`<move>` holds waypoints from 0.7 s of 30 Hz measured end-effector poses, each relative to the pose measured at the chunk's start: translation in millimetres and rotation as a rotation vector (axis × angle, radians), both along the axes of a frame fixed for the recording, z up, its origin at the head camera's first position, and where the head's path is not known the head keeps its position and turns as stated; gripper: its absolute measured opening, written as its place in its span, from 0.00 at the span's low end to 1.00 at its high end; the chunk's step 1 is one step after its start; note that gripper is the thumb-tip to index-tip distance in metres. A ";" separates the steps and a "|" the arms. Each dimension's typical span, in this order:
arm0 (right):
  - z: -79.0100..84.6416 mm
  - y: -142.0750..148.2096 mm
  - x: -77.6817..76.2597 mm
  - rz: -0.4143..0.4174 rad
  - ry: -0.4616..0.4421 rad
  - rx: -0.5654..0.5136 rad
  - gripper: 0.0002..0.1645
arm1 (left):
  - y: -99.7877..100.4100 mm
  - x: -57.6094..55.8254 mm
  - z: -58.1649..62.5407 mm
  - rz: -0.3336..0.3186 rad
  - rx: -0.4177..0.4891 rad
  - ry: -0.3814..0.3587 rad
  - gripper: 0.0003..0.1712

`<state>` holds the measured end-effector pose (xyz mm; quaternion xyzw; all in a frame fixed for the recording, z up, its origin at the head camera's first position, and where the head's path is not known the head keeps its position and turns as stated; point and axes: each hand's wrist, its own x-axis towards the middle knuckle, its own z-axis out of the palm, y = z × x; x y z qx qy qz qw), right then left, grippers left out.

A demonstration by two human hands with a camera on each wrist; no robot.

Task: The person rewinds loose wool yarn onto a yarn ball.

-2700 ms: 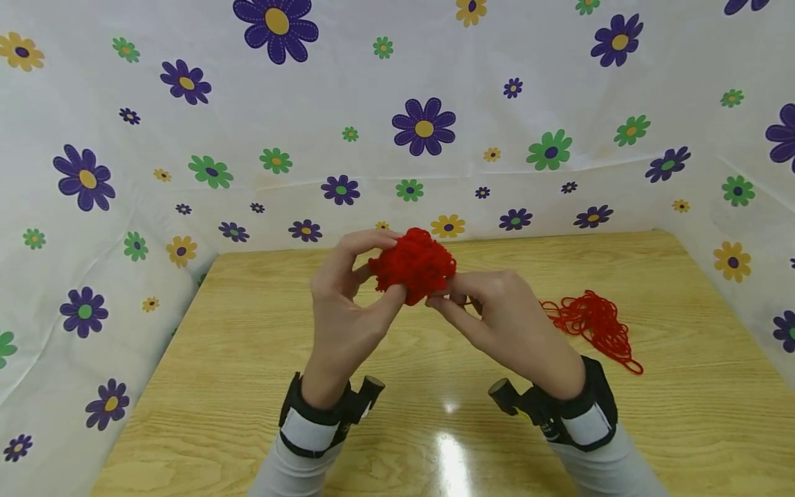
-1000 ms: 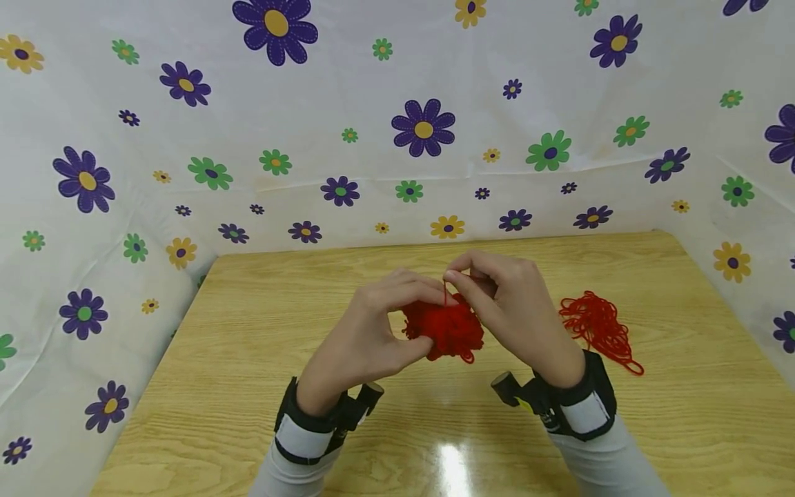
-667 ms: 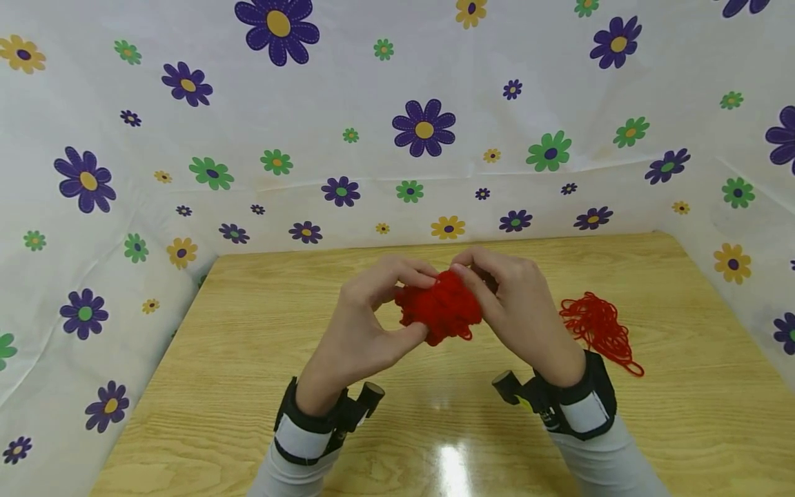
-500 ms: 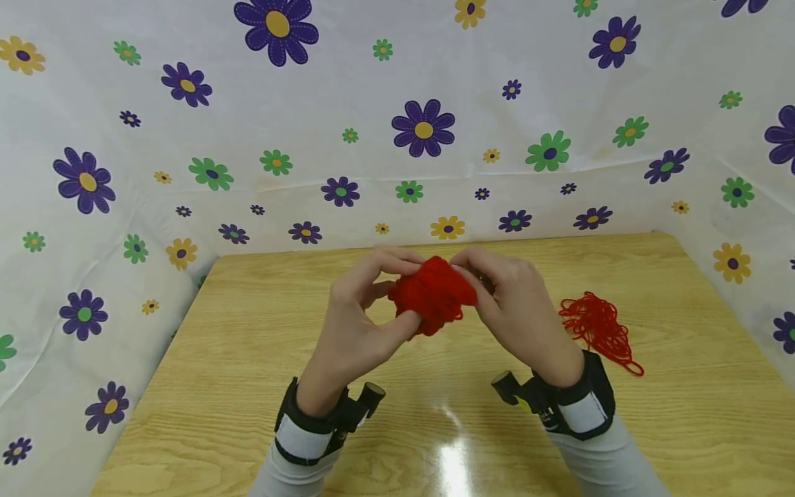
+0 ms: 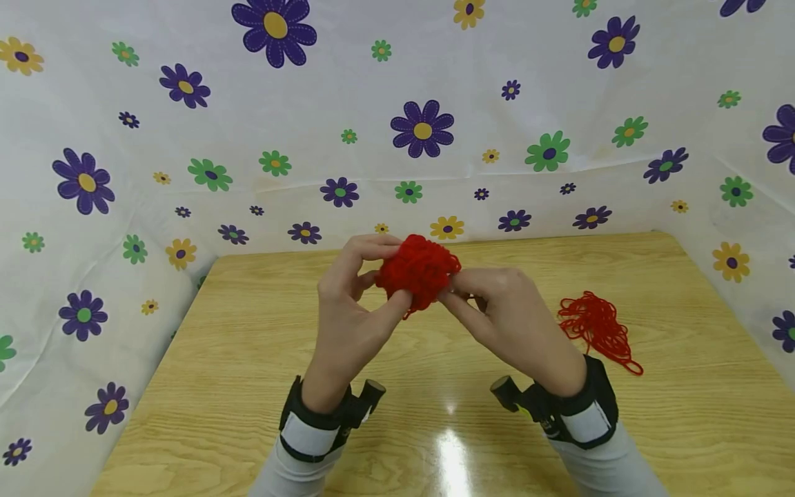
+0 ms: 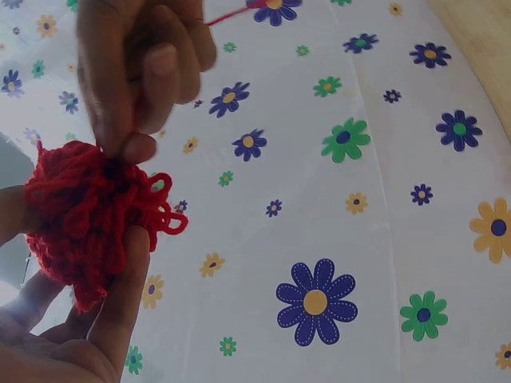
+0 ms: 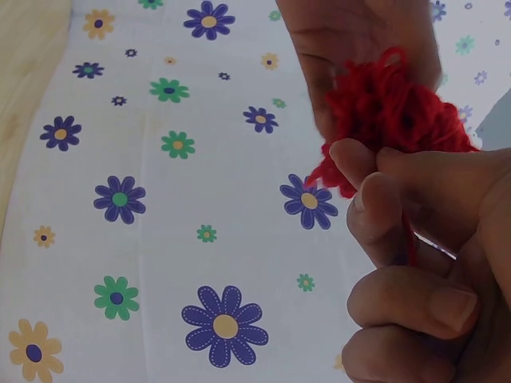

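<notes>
My left hand (image 5: 350, 310) holds a fuzzy ball of red yarn (image 5: 419, 269) up over the table, thumb at its near side and fingers around its far side. Small loops stick out of the ball. At the ball's lower right edge, my right hand (image 5: 506, 310) has thumb and index finger together on a red yarn strand (image 7: 409, 239), which runs down through its curled fingers in the right wrist view. In the left wrist view a length of that strand (image 6: 231, 14) leads away from the right hand.
A loose tangle of red yarn (image 5: 596, 328) lies on the wooden table (image 5: 248, 386) to the right, behind the right forearm. White flowered cloth (image 5: 298, 124) hangs behind the table and along both sides. Each wrist wears a strapped camera.
A second ago the right hand drew a strand up above the ball. Since then the left hand has raised and turned the ball leftward, and the right hand has come down to its lower right edge.
</notes>
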<state>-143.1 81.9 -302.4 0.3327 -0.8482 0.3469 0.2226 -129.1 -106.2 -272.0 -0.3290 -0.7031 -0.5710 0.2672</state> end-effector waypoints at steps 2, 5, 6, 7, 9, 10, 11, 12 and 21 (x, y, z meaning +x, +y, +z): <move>1.1 -0.4 1.4 0.012 0.001 0.007 0.07 | 0.5 -1.0 -1.6 0.031 -0.018 0.010 0.20; 2.1 -0.5 3.0 0.023 -0.003 0.012 0.06 | 1.5 -2.1 -3.0 0.070 -0.053 0.033 0.20; 2.3 -0.6 3.5 0.026 -0.004 0.013 0.06 | 2.0 -2.5 -3.2 0.084 -0.067 0.046 0.20; 2.6 -0.7 3.9 0.029 -0.003 0.015 0.06 | 2.5 -2.9 -3.3 0.097 -0.083 0.061 0.20; 3.2 -0.9 4.9 0.041 -0.009 0.011 0.06 | 3.3 -3.7 -4.0 0.130 -0.122 0.095 0.20; 3.5 -1.0 5.5 0.048 -0.014 0.007 0.07 | 3.6 -4.5 -4.7 0.146 -0.143 0.112 0.21; 4.1 -1.1 6.2 0.054 -0.018 0.004 0.07 | 3.8 -5.7 -6.1 0.161 -0.165 0.127 0.21; 4.9 -1.2 7.1 0.058 -0.020 0.002 0.07 | 3.8 -7.2 -8.0 0.174 -0.185 0.139 0.21; 9.6 -2.4 12.6 0.086 -0.064 -0.082 0.06 | -0.4 -24.0 -32.7 0.242 -0.360 0.136 0.24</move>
